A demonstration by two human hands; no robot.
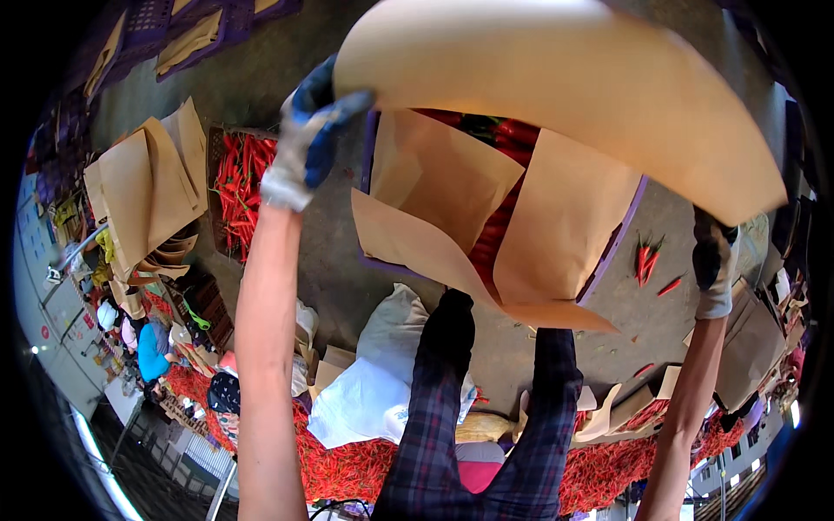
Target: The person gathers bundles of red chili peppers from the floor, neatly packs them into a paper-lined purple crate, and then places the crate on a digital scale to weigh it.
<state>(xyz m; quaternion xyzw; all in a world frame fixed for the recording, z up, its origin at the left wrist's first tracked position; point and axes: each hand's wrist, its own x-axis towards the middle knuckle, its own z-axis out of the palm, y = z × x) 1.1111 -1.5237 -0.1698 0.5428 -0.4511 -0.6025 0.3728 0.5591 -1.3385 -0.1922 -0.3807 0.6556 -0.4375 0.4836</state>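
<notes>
A large brown paper sheet is stretched between my hands, bowed above a purple plastic crate. My left hand, in a white glove with blue coating, pinches the sheet's left edge. At its lower right corner, my right hand grips the paper in a glove with a dark palm; the sheet partly hides those fingers. Red chili peppers show in the crate between paper liner flaps folded inward. Another flap curls over the near side. The crate's far side is hidden behind the sheet.
Left stand a crate of red chilies and a stack of paper sheets. Loose chilies lie on the floor at right. White sacks are beside my legs. Chili heaps and other people are behind.
</notes>
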